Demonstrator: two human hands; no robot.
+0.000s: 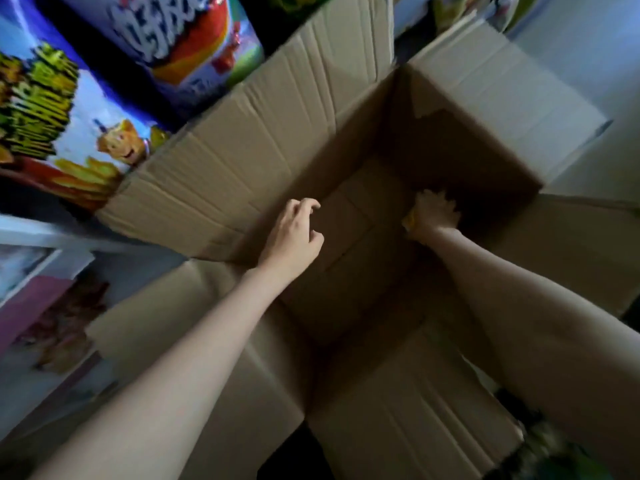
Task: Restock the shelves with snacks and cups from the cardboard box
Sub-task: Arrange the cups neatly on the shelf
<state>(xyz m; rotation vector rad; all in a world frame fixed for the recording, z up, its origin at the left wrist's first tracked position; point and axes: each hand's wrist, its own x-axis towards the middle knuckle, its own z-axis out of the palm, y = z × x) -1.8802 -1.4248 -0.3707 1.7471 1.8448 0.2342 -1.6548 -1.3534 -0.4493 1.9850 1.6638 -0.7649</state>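
An open cardboard box (263, 168) fills the middle of the view, its four flaps folded outward. My right hand (434, 213) reaches deep down to the box floor at the far right corner and closes on a small yellow item (408, 221), mostly hidden under the palm. My left hand (294, 237) hovers over the box's left rim with fingers curled and apart, holding nothing. Elsewhere the visible floor of the box shows only bare cardboard.
Big snack bags (52, 126) with bright blue, green and orange print stand on a shelf at the upper left. A white shelf edge (41, 233) runs below them, with pink packets (52, 323) underneath. More bags show at the top right, and green packaging (554, 455) at the lower right.
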